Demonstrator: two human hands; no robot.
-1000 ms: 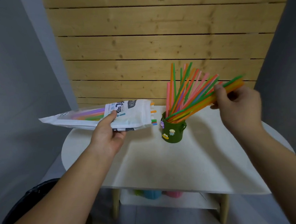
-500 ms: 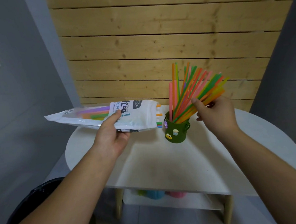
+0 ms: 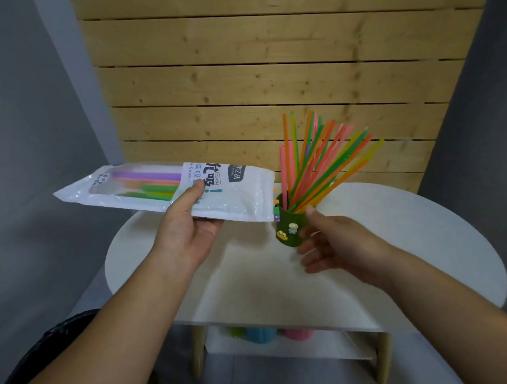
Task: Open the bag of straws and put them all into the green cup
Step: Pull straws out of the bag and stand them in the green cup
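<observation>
A small green cup [image 3: 287,228] with cartoon stickers stands on the white table [image 3: 398,242]. Many coloured straws [image 3: 324,163] fan out of it, leaning right. My left hand [image 3: 189,225] holds the white straw bag [image 3: 169,191] level above the table's left part, its open end pointing at the cup. Purple, green and orange straws still lie inside the bag, and a few tips poke out of its mouth. My right hand [image 3: 329,240] is open beside the cup's right side, thumb near the rim, holding nothing.
A wooden slat wall [image 3: 268,72] rises behind the table. Coloured cups [image 3: 261,334] sit on the shelf under the tabletop. A dark bin [image 3: 62,337] stands at the lower left. Grey walls close in on both sides.
My right hand let go of the bundle of straws, which now stands in the cup, and dropped down beside the cup. The bag stayed in my left hand.
</observation>
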